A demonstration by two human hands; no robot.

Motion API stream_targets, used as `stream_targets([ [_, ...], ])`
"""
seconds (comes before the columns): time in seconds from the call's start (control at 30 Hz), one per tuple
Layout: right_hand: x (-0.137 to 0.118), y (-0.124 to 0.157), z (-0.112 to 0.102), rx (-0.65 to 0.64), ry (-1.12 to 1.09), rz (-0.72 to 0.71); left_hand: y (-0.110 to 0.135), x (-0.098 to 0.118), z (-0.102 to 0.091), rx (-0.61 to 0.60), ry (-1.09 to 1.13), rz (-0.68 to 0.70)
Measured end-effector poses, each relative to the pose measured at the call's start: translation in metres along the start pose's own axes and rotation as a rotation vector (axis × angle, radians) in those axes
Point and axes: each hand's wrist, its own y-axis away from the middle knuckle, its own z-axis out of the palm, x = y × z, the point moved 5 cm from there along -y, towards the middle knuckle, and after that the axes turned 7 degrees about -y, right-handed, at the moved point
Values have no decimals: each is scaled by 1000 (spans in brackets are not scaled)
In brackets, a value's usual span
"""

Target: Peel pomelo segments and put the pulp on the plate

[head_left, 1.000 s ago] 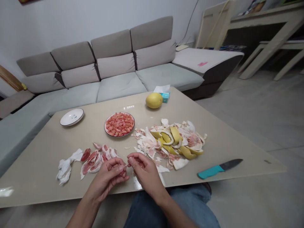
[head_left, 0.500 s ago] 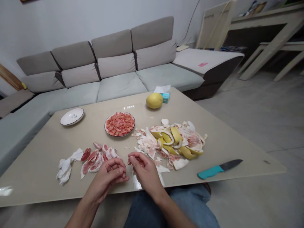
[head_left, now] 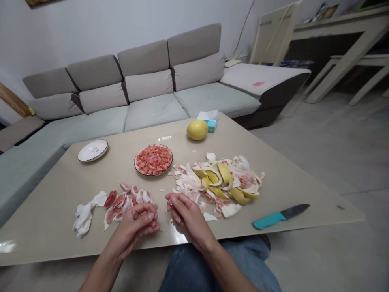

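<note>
At ten o'clock of left hand (head_left: 133, 227), pink fruit segments (head_left: 117, 211) lie on table (head_left: 54, 219); leftmost segment (head_left: 110, 198) has long axis seven-to-one o'clock. Fingers of left and right hand (head_left: 191, 217) curled; cannot tell if clamped on something.

Left hand (head_left: 133, 225) by the fruit segments (head_left: 120, 205), right hand (head_left: 190, 217) by the peel heap (head_left: 225, 178). Hands apart, fingers curled; can't tell from here what's in them. Plate (head_left: 139, 169) of red pulp (head_left: 154, 159) beyond, knife (head_left: 281, 216) far right.
</note>
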Motion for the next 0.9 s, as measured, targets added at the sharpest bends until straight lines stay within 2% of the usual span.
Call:
stream_targets([
  [0.1, 5, 4, 7, -87, 13, 83, -1, 1, -3, 6, 1, 13],
  [0.17, 6, 6, 10, -118, 93, 60, -2, 1, -3, 4, 0, 28],
  [0.33, 7, 7, 13, -60, 355, -94, -3, 1, 1, 7, -54, 70],
  [0.47, -4, 12, 15, 9, 601, -322, -2, 1, 5, 30, -108, 75],
  [0.6, -14, 19, 20, 21, 755, -521, -3, 0, 10, -20, -118, 96],
  [0.83, -12, 21, 21, 21, 829, -602, -3, 0, 13, -35, -110, 54],
  [0.9, -14, 18, 16, 56, 846, -614, 0, 0, 13, -58, -108, 31],
])
